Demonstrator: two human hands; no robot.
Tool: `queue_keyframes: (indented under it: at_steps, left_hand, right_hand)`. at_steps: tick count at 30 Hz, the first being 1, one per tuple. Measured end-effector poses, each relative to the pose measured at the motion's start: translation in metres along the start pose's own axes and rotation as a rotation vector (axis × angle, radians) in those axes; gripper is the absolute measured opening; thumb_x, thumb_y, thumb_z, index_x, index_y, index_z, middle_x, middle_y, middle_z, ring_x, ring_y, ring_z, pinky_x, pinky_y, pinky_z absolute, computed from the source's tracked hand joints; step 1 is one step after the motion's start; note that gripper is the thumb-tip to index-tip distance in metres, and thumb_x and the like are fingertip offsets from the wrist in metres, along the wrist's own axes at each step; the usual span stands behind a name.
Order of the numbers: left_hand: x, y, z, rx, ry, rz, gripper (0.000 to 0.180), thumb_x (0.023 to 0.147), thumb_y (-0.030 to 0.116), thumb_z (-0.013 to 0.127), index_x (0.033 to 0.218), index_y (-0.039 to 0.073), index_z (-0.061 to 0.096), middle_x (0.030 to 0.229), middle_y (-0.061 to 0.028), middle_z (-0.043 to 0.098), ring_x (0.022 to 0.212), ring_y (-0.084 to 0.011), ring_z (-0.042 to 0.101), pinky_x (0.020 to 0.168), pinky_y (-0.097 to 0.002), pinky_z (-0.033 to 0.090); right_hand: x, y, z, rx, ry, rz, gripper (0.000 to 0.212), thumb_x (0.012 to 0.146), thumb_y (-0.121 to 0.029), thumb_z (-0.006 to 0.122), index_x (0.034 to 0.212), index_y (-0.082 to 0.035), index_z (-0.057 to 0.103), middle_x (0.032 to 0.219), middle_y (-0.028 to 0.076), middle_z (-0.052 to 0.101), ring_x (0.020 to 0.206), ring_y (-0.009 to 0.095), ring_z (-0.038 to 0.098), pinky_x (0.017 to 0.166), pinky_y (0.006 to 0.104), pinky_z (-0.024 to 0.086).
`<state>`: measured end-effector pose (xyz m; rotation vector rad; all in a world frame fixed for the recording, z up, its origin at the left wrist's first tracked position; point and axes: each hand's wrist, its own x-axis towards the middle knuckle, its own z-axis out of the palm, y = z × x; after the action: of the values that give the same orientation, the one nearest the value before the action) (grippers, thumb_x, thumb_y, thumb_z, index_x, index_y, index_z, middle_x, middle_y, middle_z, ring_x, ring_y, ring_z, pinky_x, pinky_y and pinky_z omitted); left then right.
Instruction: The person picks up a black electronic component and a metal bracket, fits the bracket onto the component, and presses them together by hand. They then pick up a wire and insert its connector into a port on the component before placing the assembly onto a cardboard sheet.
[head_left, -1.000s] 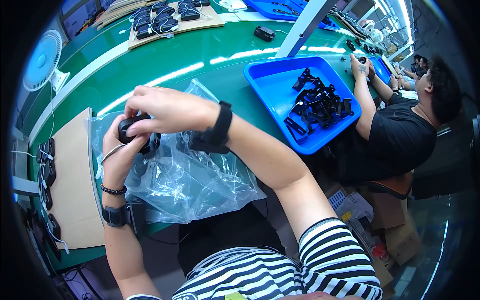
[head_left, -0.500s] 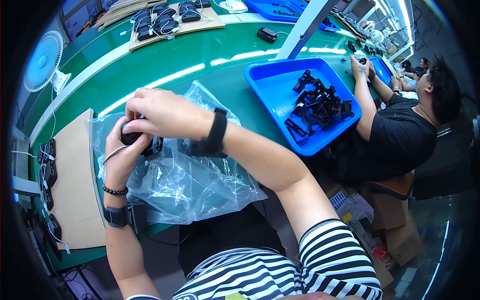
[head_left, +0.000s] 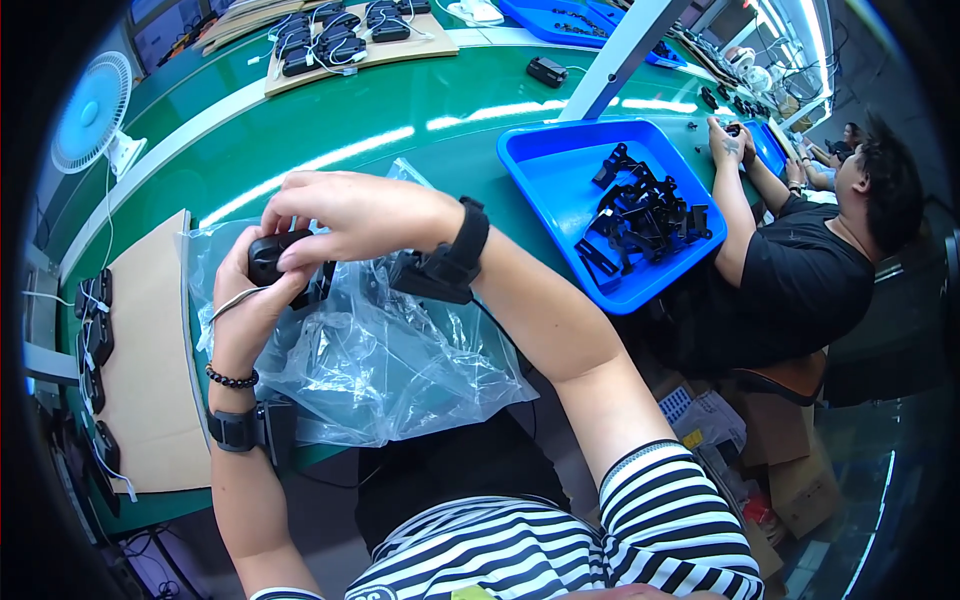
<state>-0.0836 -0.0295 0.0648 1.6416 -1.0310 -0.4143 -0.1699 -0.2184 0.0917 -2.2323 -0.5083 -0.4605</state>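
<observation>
A small black plastic device (head_left: 266,260) with rounded edges is held above the clear plastic bag (head_left: 370,370). My left hand (head_left: 243,312) is closed round it from below, and a thin light cable (head_left: 238,300) runs across that hand. From above, my right hand (head_left: 360,210) has its thumb on the device's near side and its fingers curled over the top, closed on it as well. Next to the device, over the bag, some dark parts (head_left: 318,285) show, partly covered by my hands. Black straps sit on both my wrists.
A blue tray (head_left: 535,150) of loose black brackets (head_left: 645,210) stands to the right. Black devices with white cables line a cardboard sheet (head_left: 145,370) at left; more lie on a board (head_left: 440,45) at the back. A fan (head_left: 92,115) stands far left. A co-worker (head_left: 800,270) sits at right.
My right hand has shifted right and its wrist has turned, uncovering more of the black device. My left hand stays in nearly the same place, still holding it.
</observation>
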Motion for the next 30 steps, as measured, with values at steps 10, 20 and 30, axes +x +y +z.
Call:
queue_keyframes:
  at_steps: [10,20,30]
  left_hand:
    - [0.002,-0.012,-0.006,-0.045,-0.021,-0.011,0.034,0.085,0.012,0.078,0.112,0.001,0.061,0.099,-0.0030,0.066,0.087,-0.0086,0.062,0.075,-0.0235,0.052]
    - [-0.001,-0.003,0.000,-0.025,-0.001,-0.004,0.035,0.086,0.012,0.077,0.114,0.001,0.060,0.099,-0.0030,0.066,0.087,-0.0071,0.062,0.075,-0.0227,0.053]
    - [-0.001,-0.008,0.000,-0.021,0.106,-0.001,0.038,0.085,0.015,0.078,0.116,0.001,0.060,0.100,-0.0047,0.066,0.088,-0.0086,0.062,0.074,-0.0237,0.053]
  right_hand:
    - [0.004,-0.006,0.004,-0.130,-0.026,0.152,0.031,0.091,-0.031,0.071,0.103,-0.003,0.068,0.103,0.016,0.065,0.092,0.032,0.065,0.083,0.0403,0.052]
    - [0.002,-0.006,-0.001,0.007,-0.013,0.084,0.024,0.090,-0.024,0.073,0.103,-0.004,0.069,0.100,0.014,0.065,0.095,0.029,0.064,0.083,0.0405,0.052]
    - [0.007,-0.009,0.019,-0.083,0.102,0.168,0.025,0.091,-0.027,0.072,0.098,-0.004,0.069,0.096,0.015,0.065,0.095,0.031,0.062,0.083,0.0403,0.051]
